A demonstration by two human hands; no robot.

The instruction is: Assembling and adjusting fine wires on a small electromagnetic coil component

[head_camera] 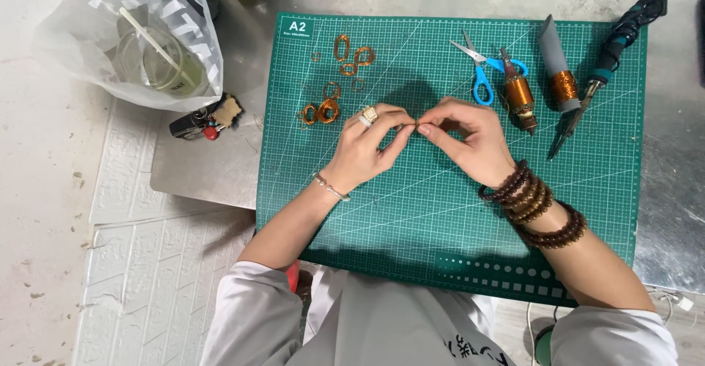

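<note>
My left hand [367, 146] and my right hand [466, 137] meet fingertip to fingertip over the green cutting mat [440, 212]. Between the pinched fingers is a tiny piece of copper wire [416, 124], barely visible. The left hand wears a ring and a thin bracelet; the right wrist carries wound brown bead bracelets [532, 204]. Several small copper wire coils [330, 105] lie on the mat just left of and behind my left hand.
Blue-handled scissors [481, 69], two copper wire spools [520, 94] [564, 85], pliers [576, 113] and a dark-handled tool [624, 32] lie at the mat's far right. A plastic bag holding a glass jar [143, 46] and a key bunch [202, 122] sit to the left.
</note>
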